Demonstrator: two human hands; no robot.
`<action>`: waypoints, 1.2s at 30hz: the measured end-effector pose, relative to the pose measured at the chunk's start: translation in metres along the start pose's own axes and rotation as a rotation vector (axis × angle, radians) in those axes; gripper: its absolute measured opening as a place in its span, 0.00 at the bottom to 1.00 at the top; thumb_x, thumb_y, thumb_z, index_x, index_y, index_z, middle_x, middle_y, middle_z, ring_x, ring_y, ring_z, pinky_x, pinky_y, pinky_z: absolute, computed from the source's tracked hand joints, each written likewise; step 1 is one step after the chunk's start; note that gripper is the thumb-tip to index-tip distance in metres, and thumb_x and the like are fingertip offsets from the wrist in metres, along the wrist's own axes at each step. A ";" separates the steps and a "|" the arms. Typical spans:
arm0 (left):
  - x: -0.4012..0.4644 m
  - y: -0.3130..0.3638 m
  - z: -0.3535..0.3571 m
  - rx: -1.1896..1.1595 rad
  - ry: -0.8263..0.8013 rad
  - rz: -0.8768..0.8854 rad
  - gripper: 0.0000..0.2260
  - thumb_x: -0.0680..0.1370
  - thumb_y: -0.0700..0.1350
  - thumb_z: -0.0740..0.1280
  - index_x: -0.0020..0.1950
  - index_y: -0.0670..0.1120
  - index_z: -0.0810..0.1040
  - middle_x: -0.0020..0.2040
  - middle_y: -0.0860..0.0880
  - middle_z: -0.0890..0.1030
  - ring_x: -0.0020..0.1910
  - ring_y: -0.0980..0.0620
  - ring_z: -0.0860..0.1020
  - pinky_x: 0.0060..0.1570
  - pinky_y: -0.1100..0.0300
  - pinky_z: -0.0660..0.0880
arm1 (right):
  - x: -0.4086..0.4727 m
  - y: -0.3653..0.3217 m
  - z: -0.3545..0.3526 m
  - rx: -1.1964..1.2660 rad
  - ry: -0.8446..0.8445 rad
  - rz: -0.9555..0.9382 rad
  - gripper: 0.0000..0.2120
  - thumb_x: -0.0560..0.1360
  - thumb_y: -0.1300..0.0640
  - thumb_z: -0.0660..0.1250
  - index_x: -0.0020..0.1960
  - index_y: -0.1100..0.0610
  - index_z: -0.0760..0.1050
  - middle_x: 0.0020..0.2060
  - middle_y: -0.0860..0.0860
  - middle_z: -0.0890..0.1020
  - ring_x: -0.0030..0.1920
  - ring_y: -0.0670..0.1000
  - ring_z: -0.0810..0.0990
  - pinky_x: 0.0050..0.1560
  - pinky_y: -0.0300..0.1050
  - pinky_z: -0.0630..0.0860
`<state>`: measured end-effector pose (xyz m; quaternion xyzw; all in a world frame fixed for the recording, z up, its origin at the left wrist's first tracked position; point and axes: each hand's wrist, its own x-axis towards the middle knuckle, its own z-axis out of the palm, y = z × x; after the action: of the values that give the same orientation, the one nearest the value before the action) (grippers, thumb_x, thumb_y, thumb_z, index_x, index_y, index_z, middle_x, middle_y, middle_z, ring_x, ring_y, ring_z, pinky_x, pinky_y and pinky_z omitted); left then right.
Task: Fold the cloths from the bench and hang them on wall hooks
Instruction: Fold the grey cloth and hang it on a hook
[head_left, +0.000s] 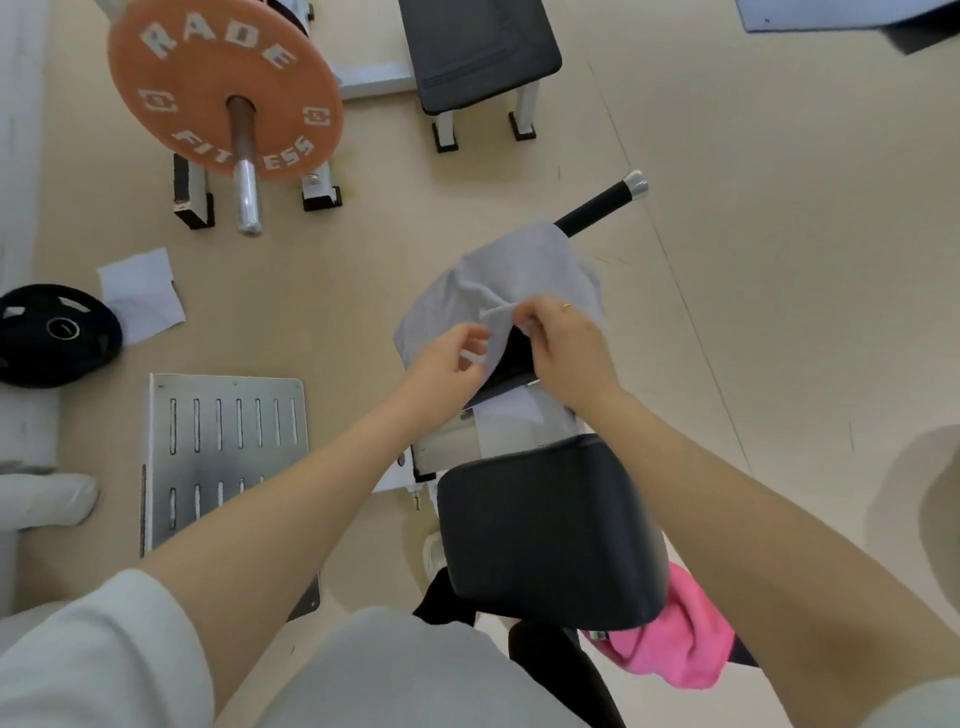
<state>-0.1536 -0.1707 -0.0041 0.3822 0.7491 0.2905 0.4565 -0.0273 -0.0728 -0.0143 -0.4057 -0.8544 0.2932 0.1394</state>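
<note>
Seen from above, a person's two bare arms reach forward and down over a piece of gym equipment. A grey cloth (511, 275) is draped over the far end of the bench (550, 525), its folds hanging over a dark pad and partly covering a black handle with a silver cap (605, 205).

The right hand (569, 348) pinches a raised edge of the grey cloth between thumb and fingertips, lifting a small ridge of fabric. The left hand (449, 358) sits just beside it, fingers curled; it seems to hold a corner of the same cloth, though the fabric in its grasp is too blurred to be sure.

A pink cloth (685, 639) hangs bunched at the near right side of the bench, below the black seat pad, well apart from both hands and untouched.

The step in hand looks to be taking hold of the grey cloth to begin folding it. To do it well, the person would likely want each hand on a separate corner of one edge, then lift the cloth clear of the handle so it does not snag, and let it hang flat before bringing the corners together. No wall hooks are in view.

An orange weight plate (223, 88) on a bar stands to the far left on the pale floor.
</note>
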 end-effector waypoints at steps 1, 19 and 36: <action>-0.004 0.002 0.001 0.016 0.035 0.029 0.18 0.76 0.38 0.60 0.66 0.46 0.68 0.60 0.47 0.71 0.54 0.52 0.72 0.54 0.57 0.71 | 0.000 -0.017 0.002 0.127 -0.068 -0.011 0.09 0.77 0.65 0.57 0.51 0.59 0.75 0.47 0.54 0.81 0.48 0.55 0.78 0.47 0.47 0.73; -0.262 -0.052 0.035 -0.150 0.729 -0.174 0.11 0.68 0.44 0.60 0.43 0.37 0.72 0.36 0.46 0.72 0.36 0.54 0.68 0.38 0.58 0.66 | -0.128 -0.158 0.005 1.124 -1.108 0.097 0.10 0.70 0.68 0.52 0.35 0.59 0.69 0.28 0.52 0.70 0.30 0.49 0.68 0.30 0.39 0.65; -0.480 -0.163 0.006 -0.541 1.280 -0.569 0.11 0.78 0.40 0.52 0.47 0.44 0.74 0.44 0.41 0.78 0.40 0.45 0.74 0.42 0.52 0.72 | -0.280 -0.322 0.083 0.376 -1.184 -0.399 0.24 0.72 0.51 0.69 0.67 0.52 0.70 0.55 0.44 0.75 0.58 0.46 0.73 0.54 0.35 0.70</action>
<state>-0.0586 -0.6605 0.0881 -0.1953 0.8407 0.5005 0.0673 -0.0867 -0.4831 0.1175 0.0222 -0.7799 0.5798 -0.2345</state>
